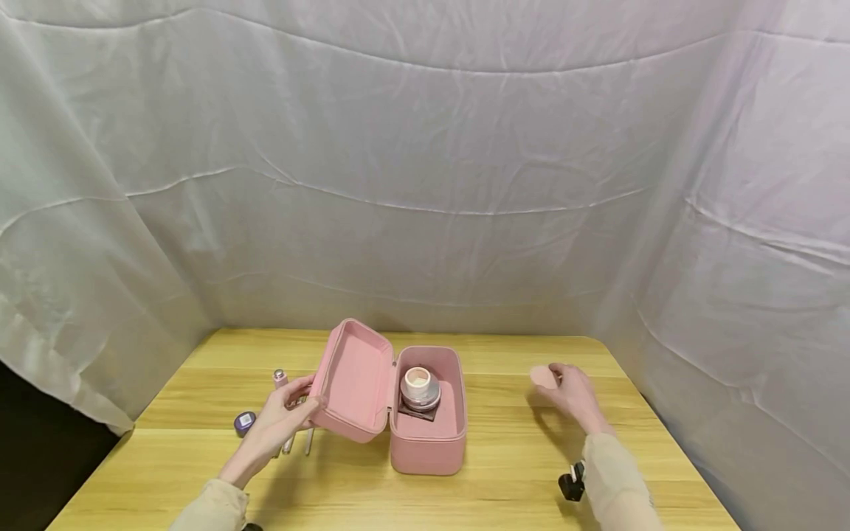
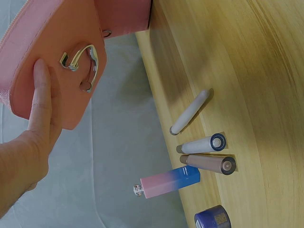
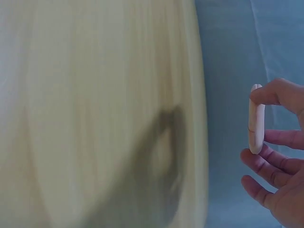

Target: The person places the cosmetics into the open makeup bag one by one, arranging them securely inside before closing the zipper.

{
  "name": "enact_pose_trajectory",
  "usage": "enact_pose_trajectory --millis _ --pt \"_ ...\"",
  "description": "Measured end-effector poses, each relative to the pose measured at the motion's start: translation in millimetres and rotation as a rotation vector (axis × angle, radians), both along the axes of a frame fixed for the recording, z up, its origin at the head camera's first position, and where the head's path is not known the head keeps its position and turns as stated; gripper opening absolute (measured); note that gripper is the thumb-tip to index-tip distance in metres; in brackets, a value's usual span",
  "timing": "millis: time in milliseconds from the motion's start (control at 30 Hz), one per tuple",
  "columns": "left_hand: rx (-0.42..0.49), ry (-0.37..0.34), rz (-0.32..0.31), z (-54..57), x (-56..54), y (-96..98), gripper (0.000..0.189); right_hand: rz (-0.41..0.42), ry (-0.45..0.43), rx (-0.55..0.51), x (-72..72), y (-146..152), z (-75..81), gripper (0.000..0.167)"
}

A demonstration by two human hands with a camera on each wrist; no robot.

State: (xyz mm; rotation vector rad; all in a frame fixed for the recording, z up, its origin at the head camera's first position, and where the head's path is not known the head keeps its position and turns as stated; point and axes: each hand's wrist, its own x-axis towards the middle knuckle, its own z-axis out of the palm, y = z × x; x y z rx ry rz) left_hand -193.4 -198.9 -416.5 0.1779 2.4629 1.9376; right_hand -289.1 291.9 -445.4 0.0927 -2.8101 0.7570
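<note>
In the head view, a pink cosmetic case stands on the table with its lid tilted back to the left. My left hand grips the lid's outer end, fingers against the outside near the gold-coloured handle. Inside the case, a small pale jar sits on a round clear-sided container, above a dark flat square compact. Off to the right, my right hand pinches a thin, pale pink powder puff by its edge, held above the table.
Left of the case lie several slim tubes. A pink-and-blue tube and a purple-blue jar stand by them. Pale curtains hang behind the wooden table and at both sides.
</note>
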Motion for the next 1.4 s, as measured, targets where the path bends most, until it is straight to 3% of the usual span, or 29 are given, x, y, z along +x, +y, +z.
enact_pose_trajectory --millis 667,967,1400 --pt "0.013 -0.009 -0.017 0.2 0.3 -0.4 0.062 0.159 0.080 -0.066 -29.8 -67 25.2 0.052" --pt "0.023 -0.007 -0.025 0.3 0.4 -0.5 0.061 0.248 0.101 -0.110 -29.5 -92 32.6 0.050" --pt "0.017 -0.005 -0.014 -1.4 -0.3 -0.2 0.061 0.391 0.063 -0.048 -27.8 -137 40.2 0.052"
